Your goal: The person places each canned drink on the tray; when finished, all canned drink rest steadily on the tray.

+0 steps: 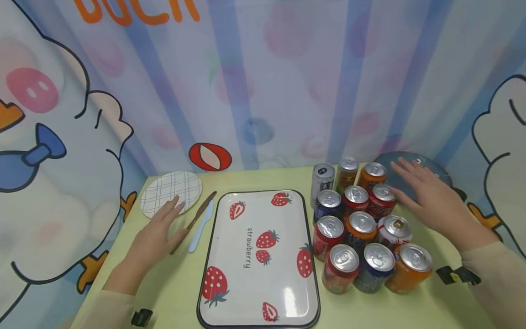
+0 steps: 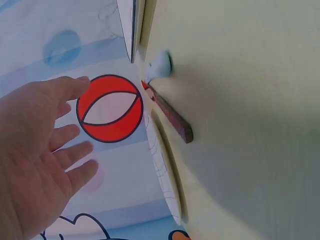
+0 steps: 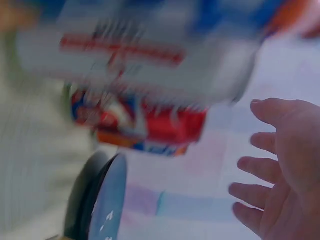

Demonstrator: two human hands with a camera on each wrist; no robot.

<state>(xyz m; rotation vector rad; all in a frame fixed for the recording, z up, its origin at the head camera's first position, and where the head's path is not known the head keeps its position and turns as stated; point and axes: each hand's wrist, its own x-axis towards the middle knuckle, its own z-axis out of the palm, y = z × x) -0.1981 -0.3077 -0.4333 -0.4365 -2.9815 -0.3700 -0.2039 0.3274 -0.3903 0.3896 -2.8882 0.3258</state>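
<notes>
My left hand (image 1: 149,240) is held over the left side of the table with its fingers loosely extended, holding nothing. Near its fingertips is a round white plate (image 1: 176,185) with a grid pattern. Beside its thumb lie a brown knife (image 1: 201,212) and a light blue knife (image 1: 202,227). On the other side, my right hand (image 1: 437,208) hovers with spread fingers, also empty. It overlaps a dark blue-grey plate (image 1: 441,167), and its thumb comes close to a red can (image 1: 382,201). In the right wrist view, a white can (image 3: 140,55) looms blurred, apart from the hand.
A white strawberry tray (image 1: 234,237) with a dark rim occupies the table's middle. Several drink cans (image 1: 361,226) stand upright in close rows between tray and right hand, including a tall slim can (image 1: 322,180). A printed cloth backdrop (image 1: 283,91) rises behind the table (image 1: 164,292).
</notes>
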